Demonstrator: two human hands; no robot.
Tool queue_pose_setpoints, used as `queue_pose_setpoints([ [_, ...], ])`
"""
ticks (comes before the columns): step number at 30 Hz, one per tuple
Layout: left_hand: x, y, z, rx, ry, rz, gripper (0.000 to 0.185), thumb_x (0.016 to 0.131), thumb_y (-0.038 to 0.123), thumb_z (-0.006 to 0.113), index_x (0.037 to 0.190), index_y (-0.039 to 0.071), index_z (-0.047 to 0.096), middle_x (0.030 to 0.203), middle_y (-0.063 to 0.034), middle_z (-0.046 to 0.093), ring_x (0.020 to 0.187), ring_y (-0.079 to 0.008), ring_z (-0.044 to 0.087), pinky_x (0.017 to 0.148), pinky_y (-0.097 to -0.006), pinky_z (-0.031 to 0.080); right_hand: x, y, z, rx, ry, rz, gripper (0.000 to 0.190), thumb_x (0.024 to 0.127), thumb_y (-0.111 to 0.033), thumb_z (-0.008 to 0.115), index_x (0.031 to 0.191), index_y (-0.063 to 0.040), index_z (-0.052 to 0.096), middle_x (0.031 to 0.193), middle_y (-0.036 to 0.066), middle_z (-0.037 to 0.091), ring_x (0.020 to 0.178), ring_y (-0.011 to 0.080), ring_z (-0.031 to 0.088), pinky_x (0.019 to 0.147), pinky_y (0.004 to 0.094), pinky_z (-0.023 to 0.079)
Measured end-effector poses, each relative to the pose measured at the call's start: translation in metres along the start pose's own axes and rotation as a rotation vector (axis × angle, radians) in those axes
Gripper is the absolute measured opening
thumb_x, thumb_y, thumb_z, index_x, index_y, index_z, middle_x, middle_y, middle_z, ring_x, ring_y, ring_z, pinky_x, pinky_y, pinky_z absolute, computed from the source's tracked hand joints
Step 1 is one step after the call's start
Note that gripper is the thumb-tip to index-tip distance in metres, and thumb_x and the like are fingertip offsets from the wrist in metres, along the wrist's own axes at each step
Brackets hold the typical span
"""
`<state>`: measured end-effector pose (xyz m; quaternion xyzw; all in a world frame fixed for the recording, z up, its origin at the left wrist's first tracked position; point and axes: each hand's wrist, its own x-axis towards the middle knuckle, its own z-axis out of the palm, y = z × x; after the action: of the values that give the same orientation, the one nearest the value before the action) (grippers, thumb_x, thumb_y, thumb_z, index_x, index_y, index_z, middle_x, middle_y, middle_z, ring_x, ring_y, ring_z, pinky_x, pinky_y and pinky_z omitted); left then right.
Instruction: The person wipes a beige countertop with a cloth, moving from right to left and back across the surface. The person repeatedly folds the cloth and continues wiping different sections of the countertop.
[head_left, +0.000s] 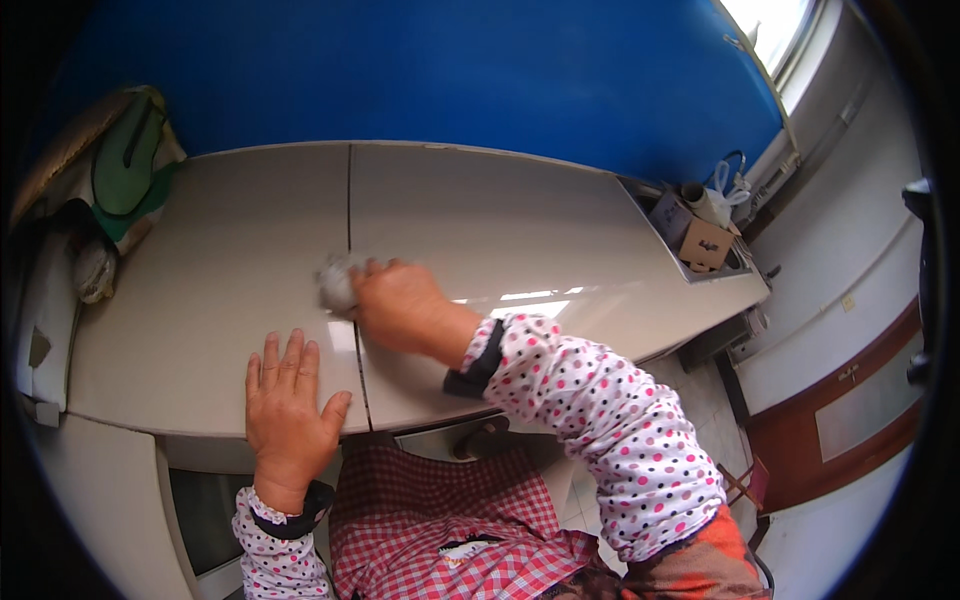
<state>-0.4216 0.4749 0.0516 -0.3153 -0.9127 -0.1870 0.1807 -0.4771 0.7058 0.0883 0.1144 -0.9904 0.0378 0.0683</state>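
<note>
My right hand (401, 304) grips a crumpled grey cloth (337, 286), blurred at its edges. It presses the cloth to the glossy cream countertop (480, 217), over the dark seam (349, 202) between two slabs. To the left of the seam, near the front edge, my left hand (289, 405) lies flat with its fingers spread and holds nothing. Both forearms wear dotted white sleeve covers (600, 412). A window reflection shows on the counter beside my right wrist.
A blue panel (450, 75) rises behind the counter. At the right end, a sink (682, 262) holds a cardboard box (705, 244). A green insole-shaped piece (127, 157) and a white box (49, 345) stand at the left. A brown door (832, 420) is at far right.
</note>
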Motion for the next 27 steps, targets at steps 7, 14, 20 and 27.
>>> queue_pose_setpoints([
  [7,-0.002,-0.001,-0.001,0.015,-0.028,0.013,0.063,0.088,0.031,0.069,0.141,-0.002,0.059,0.154,-0.0179,0.053,0.148,-0.0405,0.041,0.125,-0.0544,0.025,-0.066,-0.009,-0.014,0.086,0.094,-0.263,0.05,0.085,-0.024,0.072,0.13,-0.002,0.065,0.127,0.02,0.067,0.115,0.0375,0.065,0.086,0.0495,0.057],
  [14,-0.002,0.003,-0.003,0.051,-0.11,0.001,0.062,0.092,0.028,0.062,0.146,-0.003,0.054,0.157,-0.018,0.05,0.15,-0.0411,0.038,0.126,-0.0547,0.024,-0.174,0.084,-0.05,0.051,-0.067,-0.047,0.064,0.09,-0.027,0.074,0.149,-0.01,0.054,0.155,0.019,0.051,0.144,0.0383,0.05,0.108,0.0492,0.051],
  [20,-0.001,0.009,-0.004,0.073,-0.172,-0.043,0.061,0.09,0.02,0.056,0.148,-0.002,0.052,0.16,-0.0185,0.047,0.153,-0.0404,0.035,0.127,-0.0547,0.022,-0.272,0.218,-0.078,-0.09,-0.07,0.491,0.06,0.099,-0.044,0.063,0.149,-0.012,0.055,0.151,0.017,0.055,0.14,0.0343,0.053,0.113,0.0459,0.047],
  [27,0.004,0.009,-0.003,0.142,-0.169,0.003,0.057,0.101,0.033,0.049,0.148,0.001,0.055,0.157,-0.0185,0.051,0.149,-0.0412,0.04,0.124,-0.0538,0.027,-0.339,0.36,-0.102,-0.122,-0.106,0.934,0.054,0.098,-0.033,0.061,0.148,-0.014,0.056,0.149,0.017,0.058,0.136,0.0354,0.055,0.111,0.0443,0.046],
])
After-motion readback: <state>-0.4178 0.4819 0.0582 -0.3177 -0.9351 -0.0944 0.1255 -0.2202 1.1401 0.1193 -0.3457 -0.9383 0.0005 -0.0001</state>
